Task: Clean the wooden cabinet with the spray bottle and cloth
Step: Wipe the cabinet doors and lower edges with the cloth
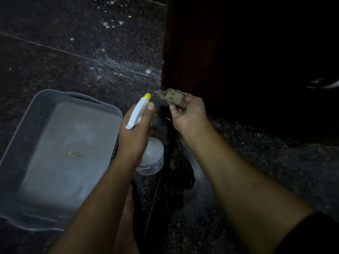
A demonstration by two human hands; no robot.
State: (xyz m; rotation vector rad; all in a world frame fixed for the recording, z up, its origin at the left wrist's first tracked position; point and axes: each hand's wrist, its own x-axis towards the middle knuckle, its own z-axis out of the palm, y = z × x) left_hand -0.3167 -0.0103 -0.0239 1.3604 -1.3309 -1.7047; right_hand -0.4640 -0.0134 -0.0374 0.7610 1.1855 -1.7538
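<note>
My left hand (134, 132) grips a white spray bottle (152, 156) by its neck, with the thumb along the white trigger head. Its yellow nozzle (147, 96) points toward a brownish checked cloth (171, 98). My right hand (187, 114) holds that bunched cloth just in front of the nozzle. Right behind the cloth stands the dark wooden cabinet (229, 57), whose lower left corner is close to the cloth. The scene is dim, and most of the cabinet's surface is lost in shadow.
A grey perforated plastic basket (23, 136) lies on the dark speckled stone floor (73, 52) at the left, with a small yellowish scrap inside. A pale metallic object (324, 84) glints at the cabinet's right side. My bare foot (128, 208) shows below the bottle.
</note>
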